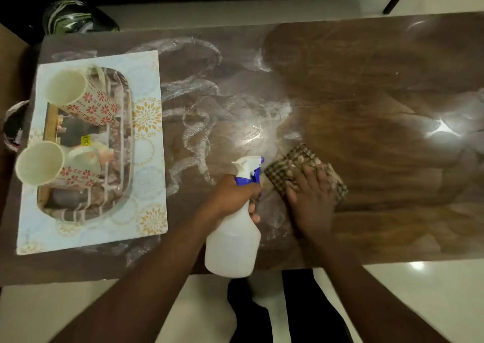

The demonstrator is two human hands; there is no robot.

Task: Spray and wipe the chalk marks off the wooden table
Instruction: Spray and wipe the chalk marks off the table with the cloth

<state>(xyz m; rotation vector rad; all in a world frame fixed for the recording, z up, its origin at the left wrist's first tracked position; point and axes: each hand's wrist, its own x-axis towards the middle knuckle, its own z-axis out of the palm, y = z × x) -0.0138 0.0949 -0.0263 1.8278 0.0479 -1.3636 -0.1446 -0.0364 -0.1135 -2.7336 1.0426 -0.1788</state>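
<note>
White chalk marks [195, 91] scrawl across the left and middle of the wooden table [379, 81]. My left hand [231, 196] grips the neck of a white spray bottle [231, 243] with a blue and white nozzle that points away from me. To its right, my right hand [311, 196] lies flat with fingers spread on a brown checked cloth [296, 159], pressing it onto the tabletop near the front edge. The wood to the right of the cloth looks dark and free of chalk.
A patterned pale blue tray [149, 143] lies on the table's left part with two floral mugs [81, 96] on their sides. A dark helmet-like object [76, 18] sits on the floor beyond the table. Light glare [442, 128] reflects at the right.
</note>
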